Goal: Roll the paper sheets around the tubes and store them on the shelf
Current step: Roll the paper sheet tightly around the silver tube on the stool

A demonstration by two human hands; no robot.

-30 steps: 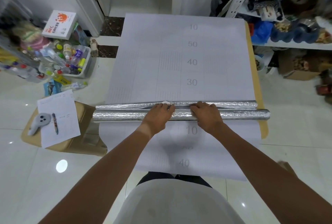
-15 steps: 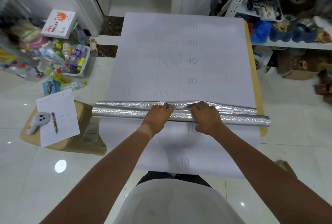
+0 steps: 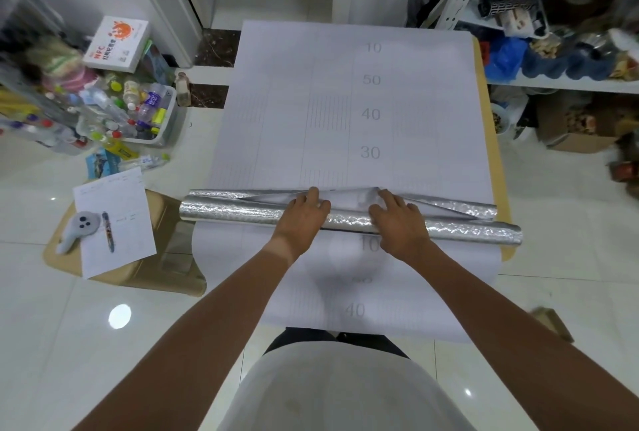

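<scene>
From the head camera, a silver foil-covered tube [image 3: 238,214] lies crosswise on a long white paper sheet [image 3: 345,112] printed with numbers, spread over a tabletop [image 3: 498,188] whose tan edge shows along the right. The left hand [image 3: 304,216] rests on the tube's middle, fingers fairly straight and reaching over it to the sheet's lifted edge. The right hand [image 3: 397,220] lies just beside it, fingers spread and pressing the crumpled foil flap against the tube. To the left, a cardboard box [image 3: 152,268] carries a written page [image 3: 114,220], a pen [image 3: 108,231] and a small grey device [image 3: 77,230]. A cluttered shelf [image 3: 553,81] stands at the right.
</scene>
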